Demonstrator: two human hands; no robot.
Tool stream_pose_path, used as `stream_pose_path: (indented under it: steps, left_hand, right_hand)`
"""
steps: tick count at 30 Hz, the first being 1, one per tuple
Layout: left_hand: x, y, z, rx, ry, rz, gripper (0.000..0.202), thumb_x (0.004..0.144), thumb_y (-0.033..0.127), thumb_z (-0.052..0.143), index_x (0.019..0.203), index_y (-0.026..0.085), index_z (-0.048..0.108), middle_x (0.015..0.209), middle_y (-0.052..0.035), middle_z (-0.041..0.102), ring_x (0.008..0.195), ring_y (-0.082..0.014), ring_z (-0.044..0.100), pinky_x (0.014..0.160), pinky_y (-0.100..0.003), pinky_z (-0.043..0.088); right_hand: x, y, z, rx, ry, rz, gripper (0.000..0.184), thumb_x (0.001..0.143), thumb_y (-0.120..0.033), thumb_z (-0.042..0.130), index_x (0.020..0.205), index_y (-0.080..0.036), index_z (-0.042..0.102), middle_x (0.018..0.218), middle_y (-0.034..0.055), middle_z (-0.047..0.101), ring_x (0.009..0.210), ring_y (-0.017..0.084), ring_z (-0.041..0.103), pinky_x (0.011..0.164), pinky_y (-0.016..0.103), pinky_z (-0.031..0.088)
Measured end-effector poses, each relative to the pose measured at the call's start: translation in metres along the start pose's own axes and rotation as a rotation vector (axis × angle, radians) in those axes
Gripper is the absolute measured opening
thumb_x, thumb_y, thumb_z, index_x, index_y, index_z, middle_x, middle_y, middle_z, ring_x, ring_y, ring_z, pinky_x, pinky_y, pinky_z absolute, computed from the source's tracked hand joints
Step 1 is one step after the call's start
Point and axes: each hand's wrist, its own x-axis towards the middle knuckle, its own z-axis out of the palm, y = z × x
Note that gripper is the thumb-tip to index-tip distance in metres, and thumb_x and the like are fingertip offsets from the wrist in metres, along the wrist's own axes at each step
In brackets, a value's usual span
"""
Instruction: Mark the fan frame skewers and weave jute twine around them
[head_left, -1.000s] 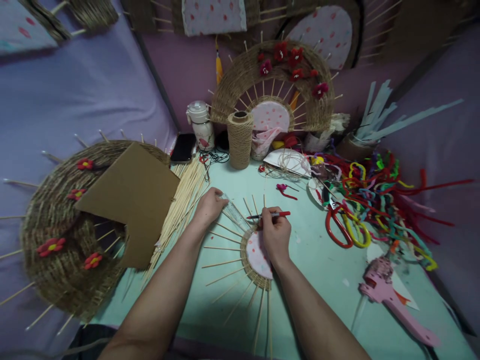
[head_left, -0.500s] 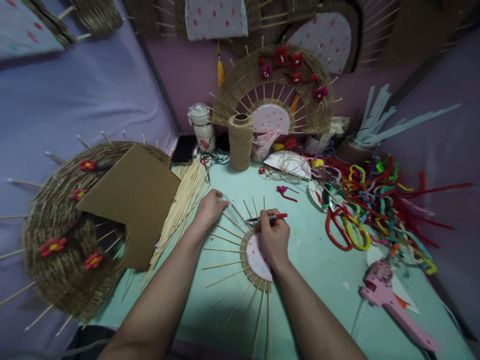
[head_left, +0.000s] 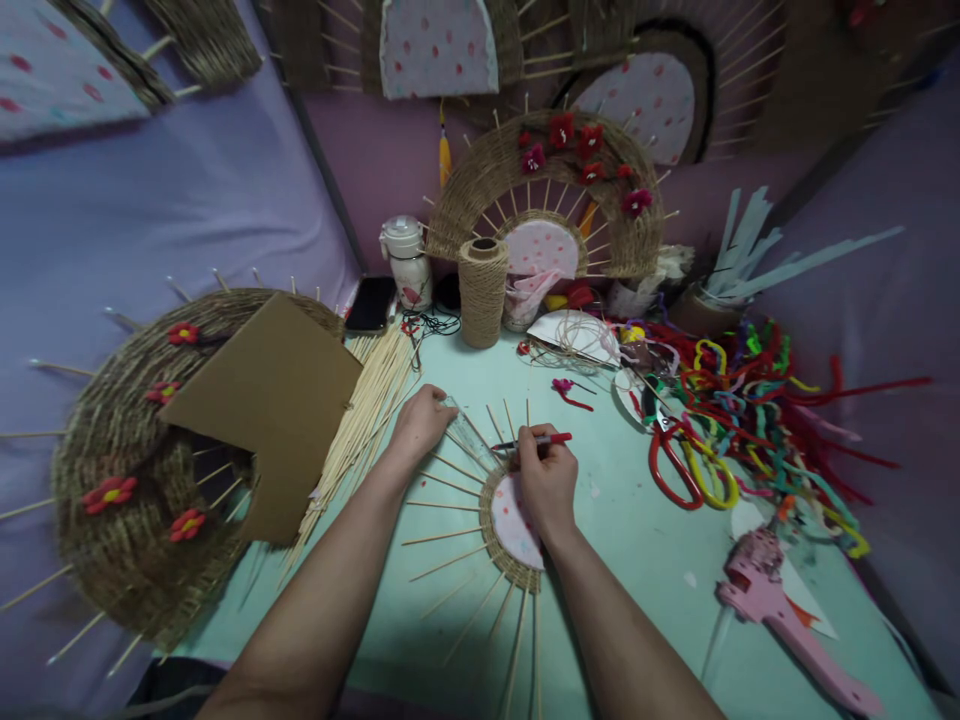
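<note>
On the pale green table lies a small half-round woven piece (head_left: 493, 540) with thin sticks fanning out from its rim and a spotted white cloth centre (head_left: 517, 525). My left hand (head_left: 421, 418) pinches the far end of a clear ruler (head_left: 471, 436), which lies along one of the upper sticks, its near end by the woven rim. My right hand (head_left: 550, 475) is closed around a red marker (head_left: 551, 439), its dark tip pointing left toward the ruler's near end. That hand covers part of the cloth and rim.
Left are a large woven arch (head_left: 112, 420), brown cardboard (head_left: 277, 400) and a bundle of sticks (head_left: 367, 410). A twine spool (head_left: 482, 295) and white bottle (head_left: 406, 262) stand behind. Scissors (head_left: 675, 465), pipe cleaners (head_left: 780, 400) and a pink glue gun (head_left: 787, 620) lie right.
The whole view has shifted slightly, with the scene sitting a little lower. Both hands keep their holds on the ruler and marker; the marker's tip is slightly nearer the woven rim.
</note>
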Motion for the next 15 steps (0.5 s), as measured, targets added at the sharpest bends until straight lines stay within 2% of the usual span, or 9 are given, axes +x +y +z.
stream_pose_path:
  steps: [15]
  left_hand:
    - [-0.0006, -0.001, 0.0005, 0.005, 0.004, 0.003, 0.03, 0.075, 0.03, 0.065, 0.102, 0.017, 0.061, 0.082, -0.0037, 0.07, 0.083, -0.0197, 0.064, 0.068, -0.027, 0.041]
  right_hand:
    - [0.0, -0.0028, -0.0002, -0.037, -0.002, -0.016, 0.033, 0.087, -0.043, 0.05, 0.064, -0.02, 0.05, 0.051, -0.0061, 0.045, 0.051, 0.012, 0.044, 0.056, 0.024, 0.036]
